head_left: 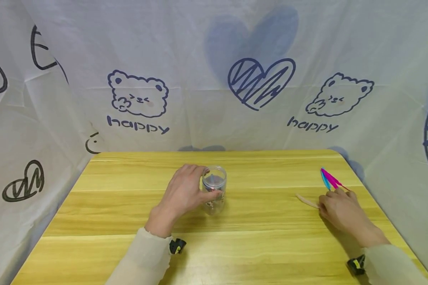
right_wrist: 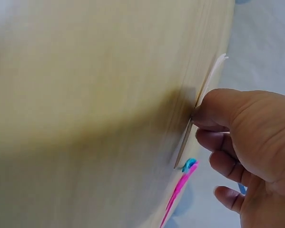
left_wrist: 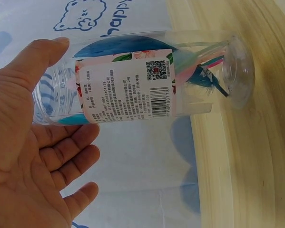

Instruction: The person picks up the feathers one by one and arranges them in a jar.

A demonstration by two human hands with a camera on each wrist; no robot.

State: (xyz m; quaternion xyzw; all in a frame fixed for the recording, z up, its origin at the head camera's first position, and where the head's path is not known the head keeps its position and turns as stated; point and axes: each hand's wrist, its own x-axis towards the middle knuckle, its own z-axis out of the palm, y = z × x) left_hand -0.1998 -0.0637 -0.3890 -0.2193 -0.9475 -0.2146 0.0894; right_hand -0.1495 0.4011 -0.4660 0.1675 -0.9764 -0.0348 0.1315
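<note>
Near the table's middle, my left hand (head_left: 183, 192) grips a clear plastic jar (head_left: 214, 204) around its upper part, thumb on one side and fingers on the other. The jar stands upright with no lid on top. In the left wrist view, a printed label (left_wrist: 128, 85) covers its side, and dark blue feathers (left_wrist: 201, 78) and other coloured bits show through the wall. At the right, my right hand (head_left: 346, 213) pinches a pale feather (head_left: 306, 201) between thumb and forefinger, low at the tabletop. Just beyond that hand lie a pink feather (head_left: 329, 177) and a blue feather (head_left: 325, 180).
The wooden table (head_left: 256, 245) has its far edge against a white cloth (head_left: 199, 107) printed with bears and hearts. More cloth hangs along the left and right sides. A small black device (head_left: 177, 246) sits at the left wrist, and another (head_left: 356, 264) at the right.
</note>
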